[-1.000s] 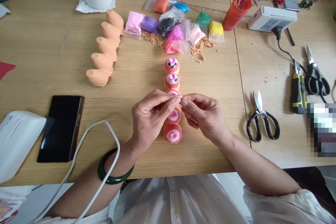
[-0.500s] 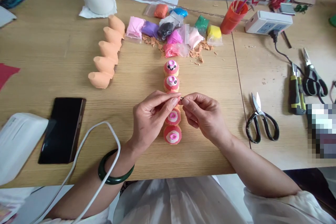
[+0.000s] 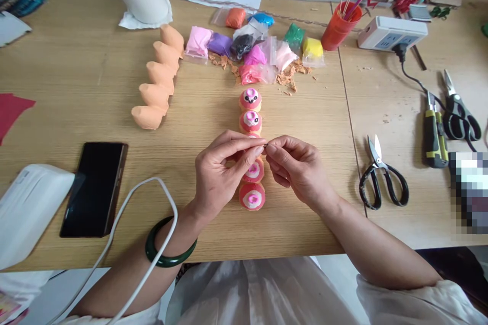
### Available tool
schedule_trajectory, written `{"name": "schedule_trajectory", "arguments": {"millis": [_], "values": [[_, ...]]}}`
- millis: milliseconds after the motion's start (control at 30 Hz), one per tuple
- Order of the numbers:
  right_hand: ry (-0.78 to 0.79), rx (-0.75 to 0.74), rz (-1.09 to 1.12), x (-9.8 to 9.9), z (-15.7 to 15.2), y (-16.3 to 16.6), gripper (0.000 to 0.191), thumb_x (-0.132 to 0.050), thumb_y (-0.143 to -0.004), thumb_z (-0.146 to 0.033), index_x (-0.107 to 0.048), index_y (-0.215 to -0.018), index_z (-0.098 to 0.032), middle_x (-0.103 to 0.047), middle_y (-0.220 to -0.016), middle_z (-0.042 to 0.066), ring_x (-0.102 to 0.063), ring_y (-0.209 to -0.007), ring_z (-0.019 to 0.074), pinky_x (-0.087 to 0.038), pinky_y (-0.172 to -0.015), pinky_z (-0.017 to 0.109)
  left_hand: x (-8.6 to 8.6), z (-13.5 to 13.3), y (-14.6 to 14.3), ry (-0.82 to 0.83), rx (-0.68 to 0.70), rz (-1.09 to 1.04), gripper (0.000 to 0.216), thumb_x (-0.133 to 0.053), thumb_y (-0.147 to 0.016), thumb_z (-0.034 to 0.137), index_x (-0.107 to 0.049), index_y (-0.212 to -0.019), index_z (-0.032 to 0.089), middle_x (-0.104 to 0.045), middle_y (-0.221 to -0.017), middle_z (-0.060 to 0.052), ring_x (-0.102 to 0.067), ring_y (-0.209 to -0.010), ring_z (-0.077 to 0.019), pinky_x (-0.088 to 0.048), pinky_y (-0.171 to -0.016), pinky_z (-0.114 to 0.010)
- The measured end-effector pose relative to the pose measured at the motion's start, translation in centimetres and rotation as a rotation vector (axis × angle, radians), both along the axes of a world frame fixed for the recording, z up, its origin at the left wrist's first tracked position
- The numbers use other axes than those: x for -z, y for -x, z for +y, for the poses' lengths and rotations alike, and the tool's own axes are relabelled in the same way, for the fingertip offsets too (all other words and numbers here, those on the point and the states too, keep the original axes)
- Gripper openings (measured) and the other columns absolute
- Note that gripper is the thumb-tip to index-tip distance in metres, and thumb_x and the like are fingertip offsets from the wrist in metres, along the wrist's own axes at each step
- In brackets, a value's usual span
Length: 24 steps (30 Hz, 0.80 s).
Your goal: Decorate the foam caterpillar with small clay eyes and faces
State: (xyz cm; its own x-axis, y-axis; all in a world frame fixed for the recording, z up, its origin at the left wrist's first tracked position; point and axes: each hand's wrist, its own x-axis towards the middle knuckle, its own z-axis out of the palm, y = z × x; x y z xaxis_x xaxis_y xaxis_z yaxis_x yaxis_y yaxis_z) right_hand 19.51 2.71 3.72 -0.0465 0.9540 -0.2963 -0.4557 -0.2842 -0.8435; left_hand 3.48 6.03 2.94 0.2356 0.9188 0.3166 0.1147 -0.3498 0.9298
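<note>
My left hand [image 3: 224, 165] and my right hand [image 3: 295, 165] meet fingertip to fingertip, both closed in a pinch on a tiny bit of black clay [image 3: 266, 145]. They hover over a row of pink-covered egg-carton cups [image 3: 252, 197] running away from me. Each visible cup bears a white patch with a bright pink ring. The farthest cup [image 3: 250, 99] has black eyes and a mouth; the second cup [image 3: 250, 122] shows one black eye on its right side. My fingers hide most of the middle cup.
Bagged coloured clays [image 3: 263, 53] lie behind the row. Left are a peach cup strip [image 3: 156, 76], a phone [image 3: 93, 189] and a white cable [image 3: 165, 188] crossing my wrist. Right are scissors [image 3: 381, 172], a cutter [image 3: 434, 132], a power strip [image 3: 392, 33] and a red cup [image 3: 340, 27].
The whole view has shifted slightly, with things appearing a little farther right. Both hands keep their pinch at nearly the same place, and less of the dark bit shows between the fingertips.
</note>
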Motion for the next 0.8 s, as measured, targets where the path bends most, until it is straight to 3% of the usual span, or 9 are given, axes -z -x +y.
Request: {"name": "schedule_trajectory", "arguments": {"millis": [633, 800], "values": [[-0.009, -0.031, -0.082, -0.05, -0.09, -0.12, 0.041, -0.088, -0.081, -0.051, -0.069, -0.079, -0.015, -0.053, -0.057, -0.007, -0.042, -0.041, 0.0025, -0.031, -0.036, 0.017, 0.35, 0.11, 0.07, -0.067, -0.032, 0.037, 0.006, -0.077, -0.095, 0.019, -0.081, -0.095, 0.024, -0.078, -0.094, 0.000, -0.074, -0.088, -0.0107, -0.059, -0.077, -0.020], [0.005, -0.007, -0.059, -0.11, -0.09, -0.08, 0.039, -0.087, -0.082, -0.051, -0.070, -0.086, -0.016, -0.054, -0.058, -0.008, -0.039, -0.042, 0.0022, -0.031, -0.035, 0.016, 0.29, -0.07, 0.01, -0.029, -0.048, 0.015, 0.007, -0.077, -0.094, 0.018, -0.081, -0.095, 0.024, -0.078, -0.092, 0.001, -0.074, -0.083, -0.0109, -0.059, -0.071, -0.020]]}}
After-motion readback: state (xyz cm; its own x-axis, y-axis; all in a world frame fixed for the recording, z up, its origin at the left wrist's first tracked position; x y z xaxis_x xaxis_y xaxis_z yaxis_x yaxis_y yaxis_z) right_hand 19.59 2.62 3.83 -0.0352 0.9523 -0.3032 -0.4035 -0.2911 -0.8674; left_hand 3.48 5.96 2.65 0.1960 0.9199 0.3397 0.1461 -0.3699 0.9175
